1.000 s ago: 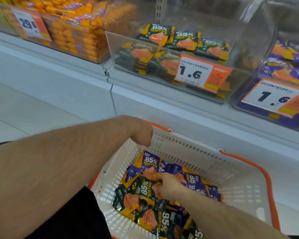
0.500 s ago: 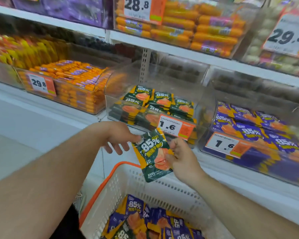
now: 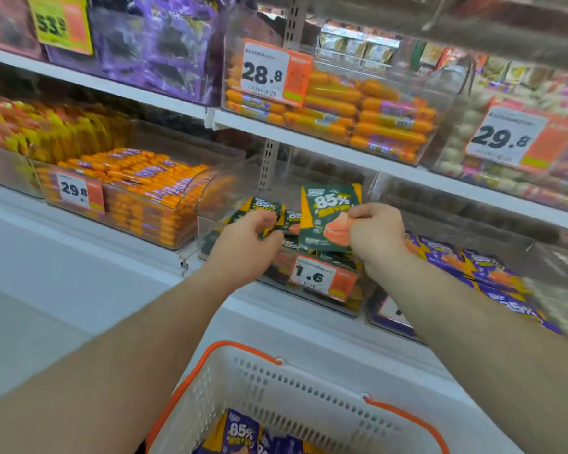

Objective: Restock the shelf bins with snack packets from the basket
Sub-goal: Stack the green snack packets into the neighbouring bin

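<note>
The green snack packet (image 3: 325, 217) stands upright above the front edge of the clear bin (image 3: 210, 237), its long axis running top to bottom and its printed face, with a large "85%", turned toward the camera. It is a flat, glossy foil pouch, roughly rectangular, with a yellow strip down its left side. The right hand (image 3: 376, 235) pinches its right edge between thumb and curled fingers, at about mid-height.

The left hand (image 3: 245, 247) reaches over the bin's front wall at its left end; its fingers are curled round the corner of a second green packet (image 3: 264, 208) that lies tilted on the stack inside. More packets of the same kind lie flat in the bin, behind an orange-and-white price tag (image 3: 323, 278) reading 1.6 on the front wall. The bin is transparent hard plastic with rounded corners, open at the top, and there is open room between the stack and the shelf board (image 3: 341, 149) above.

Just right of it, a neighbouring bin holds purple packets (image 3: 466, 267); to the left, another clear bin is packed with orange sausage sticks (image 3: 145, 188).

Below, near the lower edge of the view, the white perforated plastic basket (image 3: 295, 388) with orange handles sits in front of the shelf's white base, and purple packets (image 3: 241, 434) lie at its bottom.
</note>
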### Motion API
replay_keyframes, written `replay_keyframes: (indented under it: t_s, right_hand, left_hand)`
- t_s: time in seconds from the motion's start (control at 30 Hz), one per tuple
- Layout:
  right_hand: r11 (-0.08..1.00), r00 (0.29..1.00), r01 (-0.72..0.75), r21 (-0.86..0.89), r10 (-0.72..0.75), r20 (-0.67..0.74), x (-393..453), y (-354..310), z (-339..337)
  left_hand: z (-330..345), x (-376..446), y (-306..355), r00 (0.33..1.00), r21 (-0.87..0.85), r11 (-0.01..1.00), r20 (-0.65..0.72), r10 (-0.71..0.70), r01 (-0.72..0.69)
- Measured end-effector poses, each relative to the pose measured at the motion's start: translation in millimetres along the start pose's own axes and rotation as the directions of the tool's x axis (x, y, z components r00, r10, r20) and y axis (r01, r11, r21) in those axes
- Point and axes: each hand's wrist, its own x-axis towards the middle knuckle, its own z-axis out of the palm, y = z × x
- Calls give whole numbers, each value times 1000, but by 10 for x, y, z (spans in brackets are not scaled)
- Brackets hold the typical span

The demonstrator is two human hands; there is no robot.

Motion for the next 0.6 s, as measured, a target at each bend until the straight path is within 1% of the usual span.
replay_keyframes:
  t_s: [0.03,0.07,0.1,0.17,0.2,0.23,0.3,0.4,0.47,0.53,0.57,0.6]
  right_hand:
    - [983,999,0,-184,-7,-38,126,8,2]
    - [928,999,-2,-372,-15,-43,214,6,-8]
    - [859,1000,0,-513,-7,-11,284,15,-1]
    - [705,994,30,-709,55,97,328,28,18]
    - [599,988,61,-798,77,133,335,39,38]
    - [495,988,77,-866,80,133,354,69,57]
    - [360,985,87,-929,111,135,374,119,102]
    - [173,958,199,-965,173,228,383,151,162]
    - [91,951,248,-964,167,261,407,128,187]
    - [62,933,319,-946,153,325,414,79,207]
    - [76,915,368,-927,149,375,434,76,214]
    - [122,888,418,-900,154,433,445,89,224]
  left_hand:
    - [39,-2,-28,997,145,987,42,60,-66]
    - [81,-1,-52,992,263,958,77,95,-112]
    - [117,-9,-68,989,340,931,101,104,-133]
    - [176,-38,-93,987,457,880,142,72,-130]
    - [201,-42,-107,986,495,859,158,60,-132]
    - [213,-51,-109,984,519,843,169,60,-141]
    - [224,-48,-120,981,534,832,185,59,-151]
    - [228,-41,-133,978,540,827,202,54,-158]
    - [223,-45,-147,977,543,824,208,50,-158]
    - [216,-53,-160,976,541,826,212,49,-159]
    - [212,-60,-161,976,541,826,215,47,-159]
    - [213,-68,-158,975,542,825,216,48,-160]
